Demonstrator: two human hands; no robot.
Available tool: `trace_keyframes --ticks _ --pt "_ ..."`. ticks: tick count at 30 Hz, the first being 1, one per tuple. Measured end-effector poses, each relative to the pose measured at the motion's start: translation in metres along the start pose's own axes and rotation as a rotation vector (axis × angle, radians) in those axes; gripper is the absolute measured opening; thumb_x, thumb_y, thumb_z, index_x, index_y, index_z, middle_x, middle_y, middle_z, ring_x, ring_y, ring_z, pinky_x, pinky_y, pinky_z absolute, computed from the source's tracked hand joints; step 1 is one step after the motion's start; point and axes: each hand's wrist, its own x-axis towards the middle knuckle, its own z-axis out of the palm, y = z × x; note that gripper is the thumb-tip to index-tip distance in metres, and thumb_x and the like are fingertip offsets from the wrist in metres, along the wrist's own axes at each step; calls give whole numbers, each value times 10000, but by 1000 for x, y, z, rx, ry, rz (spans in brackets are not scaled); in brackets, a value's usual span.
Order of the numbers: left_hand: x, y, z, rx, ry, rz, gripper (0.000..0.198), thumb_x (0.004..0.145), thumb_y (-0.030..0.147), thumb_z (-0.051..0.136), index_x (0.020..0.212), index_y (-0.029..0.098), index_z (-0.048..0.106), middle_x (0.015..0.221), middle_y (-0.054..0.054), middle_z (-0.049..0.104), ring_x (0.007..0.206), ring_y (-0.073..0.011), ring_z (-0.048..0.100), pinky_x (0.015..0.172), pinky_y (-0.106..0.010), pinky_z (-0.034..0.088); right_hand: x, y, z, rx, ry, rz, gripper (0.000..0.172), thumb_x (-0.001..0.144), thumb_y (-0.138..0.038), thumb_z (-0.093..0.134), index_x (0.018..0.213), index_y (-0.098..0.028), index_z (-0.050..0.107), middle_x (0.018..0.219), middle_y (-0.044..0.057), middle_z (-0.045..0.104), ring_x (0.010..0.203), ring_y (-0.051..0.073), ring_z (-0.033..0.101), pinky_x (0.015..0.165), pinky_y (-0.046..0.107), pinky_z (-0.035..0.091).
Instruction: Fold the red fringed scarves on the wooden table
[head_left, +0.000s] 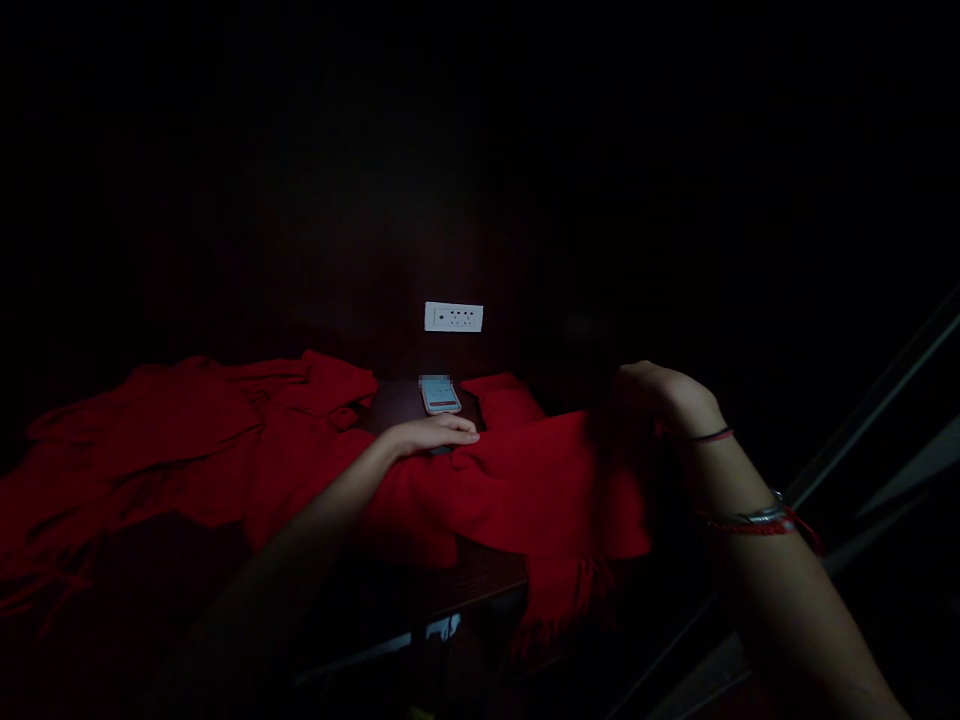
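A red fringed scarf (547, 480) stretches between my two hands above the dark table, its fringe hanging past the table edge on the right. My left hand (435, 433) is closed on its upper edge near the middle of the view, thumb and fingers together at the cloth. Higher and to the right, my right hand (664, 395) is bent at the wrist and holds up the other end. Its fingertips are mostly lost in shadow. More red fringed cloth (180, 430) lies rumpled to the left; whether it is one piece with the scarf I cannot tell.
A phone (440, 394) with its screen lit lies on the dark table (487, 580) beyond my left hand. Above it, a white socket panel (454, 317) is set in the dark wall. Folded red cloth (506, 398) sits behind the scarf. Deep shadow hides most surroundings.
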Motion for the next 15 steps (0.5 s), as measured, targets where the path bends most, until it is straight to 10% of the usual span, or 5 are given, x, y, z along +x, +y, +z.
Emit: trace_keyframes --ticks 4,10,15 --pt "10 -16 5 293 135 -83 201 734 316 455 601 165 458 556 49 436 556 -91 404 512 -203 303 23 -30 35 2 54 164 234 744 -166 476 903 -127 642 900 164 622 806 248 588 612 314 436" --pt "25 -29 23 670 256 -199 96 717 227 502 664 150 521 668 -17 545 656 -152 494 601 -249 349 22 -94 103 31 356 -109 319 812 -164 338 1023 -117 573 1077 188 520 1024 272 453 877 441 282" --pt "5 -18 33 804 406 -167 341 786 356 402 1047 151 482 1095 -155 486 1006 -284 449 820 -423 315 -5 -105 141 325 115 -399 641 774 -552 317 1311 -217 220 1349 114 248 1218 284 209 939 500 188"
